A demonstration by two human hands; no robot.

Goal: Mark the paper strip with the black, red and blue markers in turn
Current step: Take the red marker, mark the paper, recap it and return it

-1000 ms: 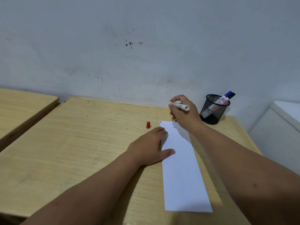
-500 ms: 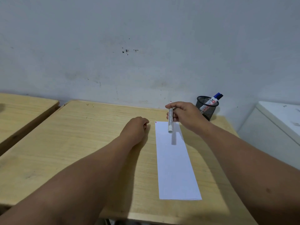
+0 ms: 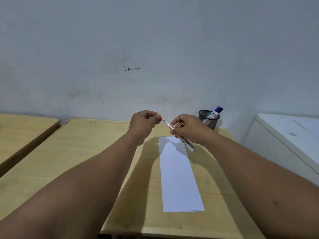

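A long white paper strip (image 3: 178, 175) lies on the wooden desk (image 3: 82, 152), with a small red mark at its far left corner. Above the strip's far end, my right hand (image 3: 189, 129) grips the red marker (image 3: 179, 137), its uncapped red tip pointing up and left. My left hand (image 3: 144, 122) is raised beside it, pinching the red cap (image 3: 160, 119) a short gap from the tip. The blue marker (image 3: 214, 114) stands in a black mesh pen holder (image 3: 209, 121) at the desk's far right. No black marker is visible.
A grey wall rises just behind the desk. A second wooden desk (image 3: 22, 125) stands to the left across a narrow gap. A white cabinet (image 3: 284, 135) stands close on the right.
My left hand left the paper, took the red cap from the desk and lifted it. My right hand turned the marker so its tip faces the cap.
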